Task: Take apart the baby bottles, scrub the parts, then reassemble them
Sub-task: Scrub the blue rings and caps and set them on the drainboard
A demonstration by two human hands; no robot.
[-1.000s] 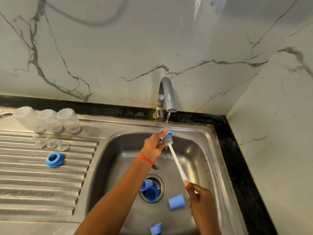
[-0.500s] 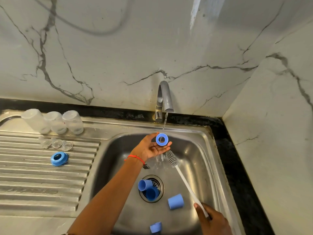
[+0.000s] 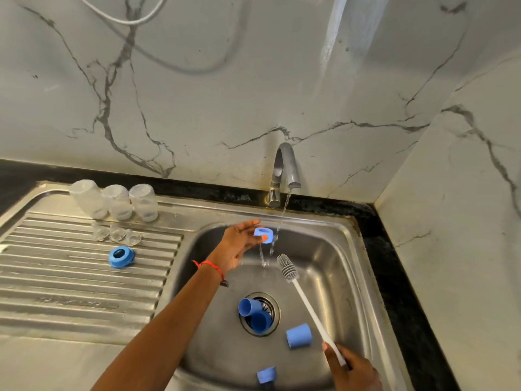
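Observation:
My left hand (image 3: 239, 244) pinches a blue bottle ring (image 3: 263, 235) beside the running water from the tap (image 3: 284, 170). My right hand (image 3: 352, 371) grips the white handle of a bottle brush (image 3: 287, 268), whose grey head hangs over the basin, apart from the ring. Two blue caps (image 3: 255, 314) lie on the drain, a third blue cap (image 3: 299, 335) sits to their right, and another blue ring (image 3: 266, 374) lies at the basin's front. On the drainboard stand three clear bottles (image 3: 117, 201) upside down, three clear teats (image 3: 117, 234) and one more blue ring (image 3: 121, 256).
The steel sink basin (image 3: 332, 249) is bordered by a ribbed drainboard (image 3: 70, 277) on the left. A black counter edge (image 3: 408, 306) and marble walls close off the back and right. A white hose (image 3: 121, 19) hangs on the wall above.
The brush has come off the ring and moved down and right. My left hand turned the ring and shifted it a little left, next to the water stream.

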